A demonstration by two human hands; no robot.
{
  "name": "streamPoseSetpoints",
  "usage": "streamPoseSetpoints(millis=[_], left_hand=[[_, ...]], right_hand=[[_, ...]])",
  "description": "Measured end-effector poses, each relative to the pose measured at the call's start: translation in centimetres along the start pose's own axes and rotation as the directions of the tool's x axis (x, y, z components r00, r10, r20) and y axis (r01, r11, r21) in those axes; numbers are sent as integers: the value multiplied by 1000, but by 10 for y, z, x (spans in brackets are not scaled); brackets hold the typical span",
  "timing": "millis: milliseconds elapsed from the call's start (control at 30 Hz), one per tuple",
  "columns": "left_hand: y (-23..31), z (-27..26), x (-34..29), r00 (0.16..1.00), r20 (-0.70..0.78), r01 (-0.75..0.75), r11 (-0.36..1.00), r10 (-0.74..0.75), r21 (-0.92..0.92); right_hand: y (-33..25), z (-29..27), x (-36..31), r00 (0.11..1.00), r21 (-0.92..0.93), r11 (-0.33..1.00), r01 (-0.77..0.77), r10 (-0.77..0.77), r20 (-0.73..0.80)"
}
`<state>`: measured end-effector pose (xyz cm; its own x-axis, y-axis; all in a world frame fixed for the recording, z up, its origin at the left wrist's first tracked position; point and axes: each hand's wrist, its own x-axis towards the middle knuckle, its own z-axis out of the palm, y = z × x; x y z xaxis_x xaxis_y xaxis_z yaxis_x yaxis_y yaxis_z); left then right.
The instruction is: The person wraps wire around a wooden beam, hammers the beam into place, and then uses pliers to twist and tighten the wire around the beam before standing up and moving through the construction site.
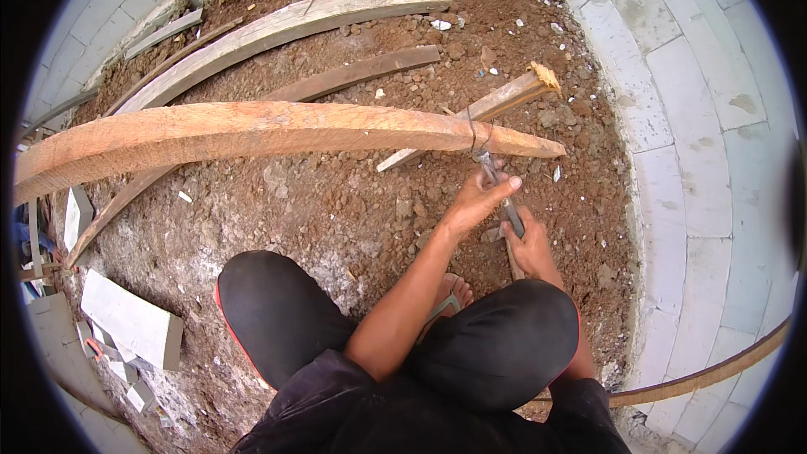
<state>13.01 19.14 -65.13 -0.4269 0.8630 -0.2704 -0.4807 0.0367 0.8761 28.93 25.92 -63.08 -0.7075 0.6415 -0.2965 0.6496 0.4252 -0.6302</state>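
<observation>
A long orange-brown timber beam point(277, 126) reaches from the left to a tapered end at the right. Thin dark wire point(473, 136) loops around it near that end, where a shorter timber piece point(508, 97) with a yellowish, rough end lies crosswise against the beam. A metal hand tool, apparently pincers point(492, 170), has its head at the wire. My left hand point(481, 200) is closed around the tool just below its head. Lower down, my right hand point(533, 245) grips the handle end. The jaws are too small to make out.
A weathered pale plank point(286, 29) and a brown one point(361, 71) lie on the rough soil point(336, 210) beyond. Pale block walls point(698, 134) curve around the right and far left. White blocks point(130, 319) lie at lower left. My sandalled foot point(458, 290) is below my hands.
</observation>
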Motion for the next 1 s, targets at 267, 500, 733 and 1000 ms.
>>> streamPoseSetpoints(millis=[267,500,733,1000], left_hand=[[2,11,-5,967,231,248,579,-104,-777],[11,46,15,932,-271,-42,668,-242,-743],[-13,43,39,966,-67,163,788,-251,-594],[-28,40,22,945,94,315,789,-314,-527]], right_hand=[[-51,-17,-38,813,713,435,-550,83,577],[-78,15,-36,798,-524,849,-67,-270,-539],[10,-52,48,860,-617,776,132,-399,-319],[32,-96,106,755,-673,607,422,-647,-110]])
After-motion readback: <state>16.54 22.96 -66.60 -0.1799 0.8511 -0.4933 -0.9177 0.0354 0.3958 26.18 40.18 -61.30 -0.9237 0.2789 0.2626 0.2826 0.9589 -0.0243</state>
